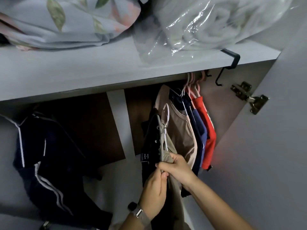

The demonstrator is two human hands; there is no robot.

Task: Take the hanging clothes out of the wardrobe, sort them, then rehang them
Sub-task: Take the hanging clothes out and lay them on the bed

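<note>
Below the grey wardrobe shelf, both hands hold one olive-khaki garment on a white wire hanger. Left hand pinches the fabric between thumb and curled fingers; right hand grips it just above, fingers wrapped. Black buttoned garment touches its left side. Beige top, navy tops and red top hang at the right. Dark striped garment hangs well apart, left.

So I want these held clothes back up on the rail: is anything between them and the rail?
Both the left hand and right hand grip the olive garment on its white hanger. The beige top hangs just right of it; the shelf hides most of the rail. Nothing visible blocks the way up.
</note>
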